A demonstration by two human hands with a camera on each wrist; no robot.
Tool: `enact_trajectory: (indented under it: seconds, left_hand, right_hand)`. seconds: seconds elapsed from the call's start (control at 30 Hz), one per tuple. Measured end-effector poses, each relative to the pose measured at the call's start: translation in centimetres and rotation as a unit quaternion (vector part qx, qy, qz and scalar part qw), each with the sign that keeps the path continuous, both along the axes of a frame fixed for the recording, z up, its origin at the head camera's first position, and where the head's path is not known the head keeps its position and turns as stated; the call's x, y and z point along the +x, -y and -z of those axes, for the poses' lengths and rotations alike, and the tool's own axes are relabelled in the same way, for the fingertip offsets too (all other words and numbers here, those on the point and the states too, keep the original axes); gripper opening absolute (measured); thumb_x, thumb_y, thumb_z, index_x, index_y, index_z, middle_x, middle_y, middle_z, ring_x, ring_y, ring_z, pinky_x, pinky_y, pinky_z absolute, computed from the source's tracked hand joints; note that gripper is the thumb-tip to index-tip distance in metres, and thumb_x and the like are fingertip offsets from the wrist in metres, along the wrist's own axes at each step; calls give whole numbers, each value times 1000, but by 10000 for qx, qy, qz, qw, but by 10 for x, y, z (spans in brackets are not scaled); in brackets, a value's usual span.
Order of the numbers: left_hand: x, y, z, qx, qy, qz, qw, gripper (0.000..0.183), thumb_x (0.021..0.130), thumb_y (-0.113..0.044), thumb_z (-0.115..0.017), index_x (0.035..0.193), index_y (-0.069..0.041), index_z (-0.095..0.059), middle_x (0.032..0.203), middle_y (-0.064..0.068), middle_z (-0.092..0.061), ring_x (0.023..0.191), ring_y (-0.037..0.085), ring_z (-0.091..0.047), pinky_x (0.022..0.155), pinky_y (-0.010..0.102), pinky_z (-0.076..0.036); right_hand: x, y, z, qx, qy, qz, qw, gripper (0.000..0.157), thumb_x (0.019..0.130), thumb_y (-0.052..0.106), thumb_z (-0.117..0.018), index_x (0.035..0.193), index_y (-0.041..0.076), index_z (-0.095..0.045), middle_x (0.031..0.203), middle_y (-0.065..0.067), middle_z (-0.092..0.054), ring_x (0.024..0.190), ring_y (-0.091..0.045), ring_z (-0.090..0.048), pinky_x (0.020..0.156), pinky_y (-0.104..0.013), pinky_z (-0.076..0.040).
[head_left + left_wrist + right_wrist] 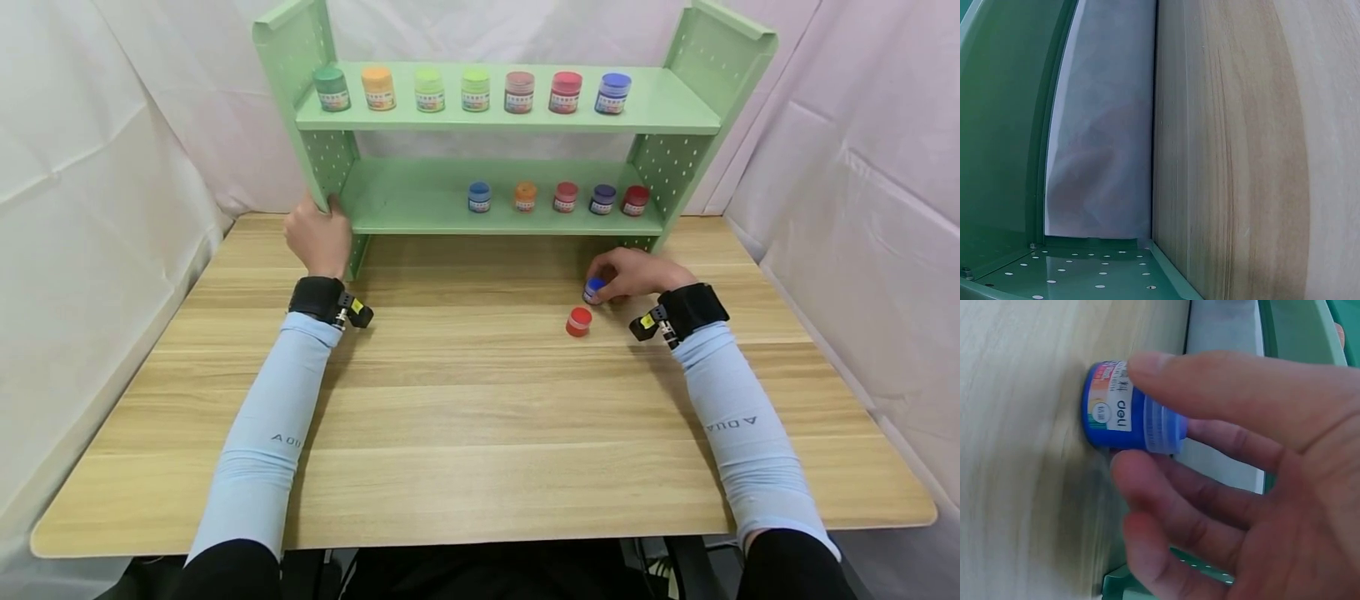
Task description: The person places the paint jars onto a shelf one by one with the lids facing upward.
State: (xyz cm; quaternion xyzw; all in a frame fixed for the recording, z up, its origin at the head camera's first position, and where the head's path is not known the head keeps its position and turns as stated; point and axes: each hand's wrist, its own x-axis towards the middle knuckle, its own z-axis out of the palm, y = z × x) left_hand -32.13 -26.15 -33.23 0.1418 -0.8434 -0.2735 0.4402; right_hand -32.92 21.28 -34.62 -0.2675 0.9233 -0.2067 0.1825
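Observation:
My left hand [318,237] grips the left side panel of a green two-tier shelf [412,200] near its lower board. In the left wrist view the hand is out of sight; only the shelf's perforated panel [1079,275] and the table show. On the table before the shelf's right end, my right hand [637,271] holds a small blue paint jar [1113,406] between thumb and fingers. The jar's base is at the wood, its label facing the wrist camera. Just nearer to me stands a red paint jar [578,322], apart from the hand.
Several larger paint jars, among them a dark green jar [332,89], line the upper board. Smaller ones, from a blue jar [479,197] to a dark red jar [635,201], stand on the lower board. White cloth [82,208] surrounds the wooden table [465,433].

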Motion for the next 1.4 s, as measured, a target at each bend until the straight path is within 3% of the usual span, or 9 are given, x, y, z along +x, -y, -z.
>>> enact_trajectory:
  seconds: [0.07,0.3,0.43,0.67,0.87,1.03,1.17,1.4]
  left_hand:
    - [1,0,0,32,3,-5,10000,23,91,-16,-52,93,-4,-71,88,9,-71,60,21,-46,54,29,-25]
    - [1,-1,0,-19,0,-38,10000,22,92,-18,-51,77,-6,-62,69,10,-64,59,24,-39,54,30,-23]
    - [0,0,0,-24,10,-29,10000,23,92,-17,-51,82,-4,-67,75,11,-68,59,24,-42,54,31,-24]
    - [-2,1,2,88,16,-9,10000,23,92,-16,-53,98,-5,-72,95,7,-71,75,22,-65,62,37,-40]
    - [-2,0,1,8,-15,-34,10000,22,92,-16,-52,89,-5,-70,90,8,-71,66,23,-58,58,34,-34]
    - [-3,0,0,-2,-26,-25,10000,22,91,-15,-52,92,-4,-71,91,8,-71,64,22,-55,56,31,-30]
    - [-4,1,1,47,-11,-24,10000,23,91,-15,-53,99,-5,-72,96,6,-71,70,22,-62,58,34,-35]
    - [-4,1,2,62,29,-36,10000,24,91,-16,-53,102,-6,-72,97,5,-71,75,22,-65,58,35,-35]
  right_hand:
    - [-1,0,2,-14,-64,35,10000,35,81,26,-75,108,8,-64,95,-7,-63,81,-21,-56,69,-33,-47]
    - [-5,-6,6,-112,-147,117,9998,43,78,25,-77,114,7,-62,103,-8,-62,88,-23,-55,75,-35,-45]
    - [-7,-9,7,-198,-113,103,9997,43,78,29,-77,112,7,-63,101,-8,-63,87,-23,-55,74,-36,-45]
    - [-8,-10,9,-377,-23,64,9993,44,78,29,-77,112,6,-62,98,-8,-62,81,-22,-56,70,-35,-46]
    - [-8,-12,11,-425,42,78,9991,39,79,28,-76,109,6,-64,91,-8,-62,73,-22,-58,65,-34,-47]
    - [-8,-11,10,-328,-71,111,9994,37,80,29,-75,108,7,-65,88,-6,-63,71,-22,-57,65,-34,-45]
    - [-8,-10,9,-408,-143,69,9990,36,80,28,-75,107,6,-65,88,-6,-64,71,-23,-60,64,-35,-47]
    - [-4,-2,-2,-558,-702,-103,9959,35,76,33,-77,103,13,-67,94,1,-65,85,-17,-57,76,-34,-44]
